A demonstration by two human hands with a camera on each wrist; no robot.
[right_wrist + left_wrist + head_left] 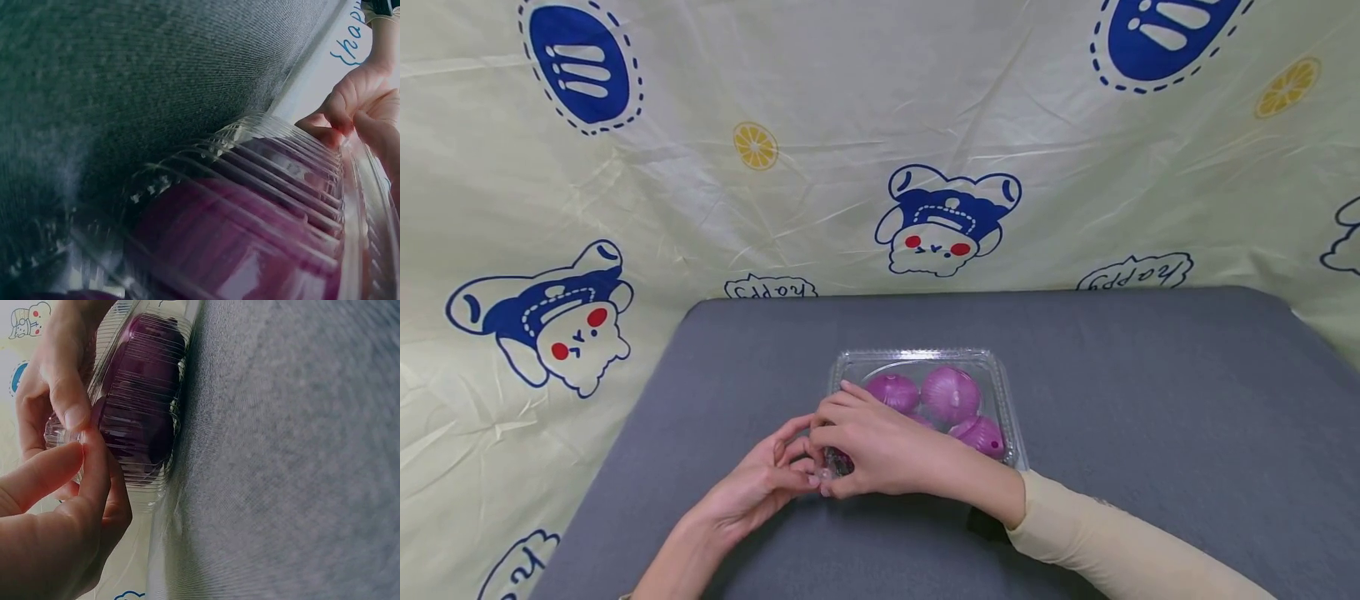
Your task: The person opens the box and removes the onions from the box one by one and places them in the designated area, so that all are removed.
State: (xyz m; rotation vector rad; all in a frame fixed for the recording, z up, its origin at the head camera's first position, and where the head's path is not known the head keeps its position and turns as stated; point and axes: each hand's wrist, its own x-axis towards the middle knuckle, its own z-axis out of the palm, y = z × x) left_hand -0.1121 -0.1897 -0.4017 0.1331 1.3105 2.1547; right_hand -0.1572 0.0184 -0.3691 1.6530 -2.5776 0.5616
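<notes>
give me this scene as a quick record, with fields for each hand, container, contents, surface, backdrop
left hand: thumb and fingers pinch the container's near left corner
right hand: reaches across the container, gripping the same corner
container: clear plastic, ribbed walls, resting on the table
contents: at least four purple onions, some partly hidden by the right hand
surface: grey table
backdrop: pale printed sheet

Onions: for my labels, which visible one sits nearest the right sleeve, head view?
The lower-right onion; the other visible onions lie farther up and left.
</notes>
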